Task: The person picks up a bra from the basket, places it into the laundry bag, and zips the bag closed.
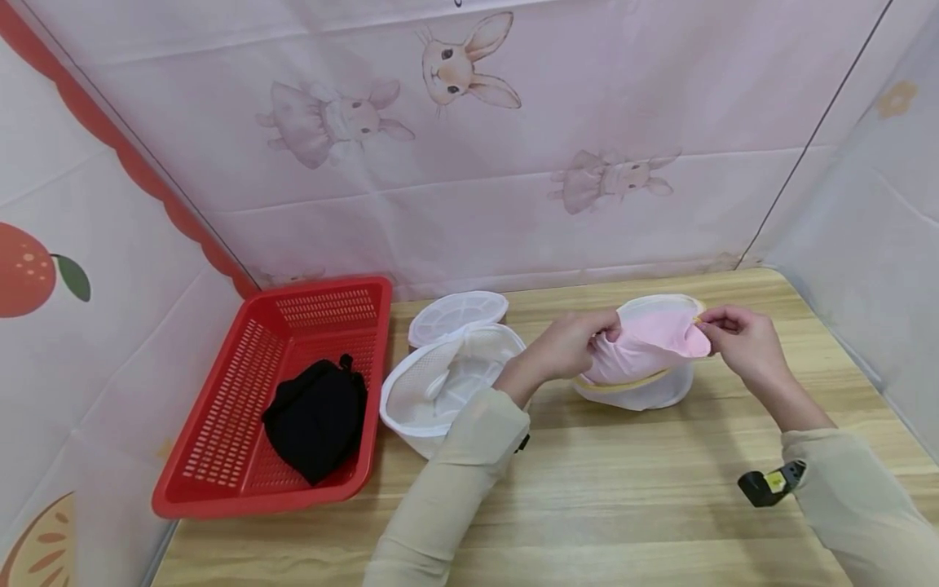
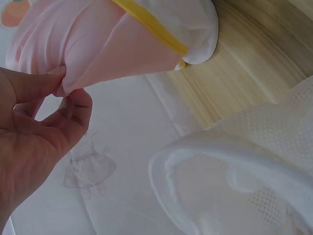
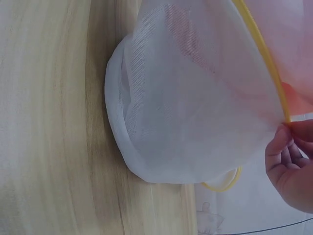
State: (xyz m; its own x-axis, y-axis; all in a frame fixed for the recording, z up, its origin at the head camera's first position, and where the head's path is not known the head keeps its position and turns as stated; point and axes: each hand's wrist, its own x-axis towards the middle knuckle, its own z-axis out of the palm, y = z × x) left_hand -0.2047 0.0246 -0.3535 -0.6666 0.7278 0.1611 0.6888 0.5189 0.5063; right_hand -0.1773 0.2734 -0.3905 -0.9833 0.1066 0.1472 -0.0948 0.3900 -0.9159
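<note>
A white mesh laundry bag [image 1: 649, 395] with yellow zipper trim [image 3: 266, 54] stands on the table at the right. Pink fabric [image 1: 645, 338] bunches up out of its opening. My left hand [image 1: 565, 346] pinches a fold of that fabric between thumb and fingers, as the left wrist view shows close up. On the other side, my right hand [image 1: 744, 338] pinches the bag's yellow-edged rim with thumb and fingertips. The bag's mesh side [image 3: 195, 107] fills much of the right wrist view, with pink showing through it.
Left of the bag sits another white mesh bag [image 1: 411, 399], opened, its round lid [image 1: 458, 314] tipped back. A red plastic basket [image 1: 257, 507] at the far left holds a black cloth item [image 1: 319, 424]. A printed curtain [image 1: 469, 220] hangs behind the wooden table [image 1: 609, 505].
</note>
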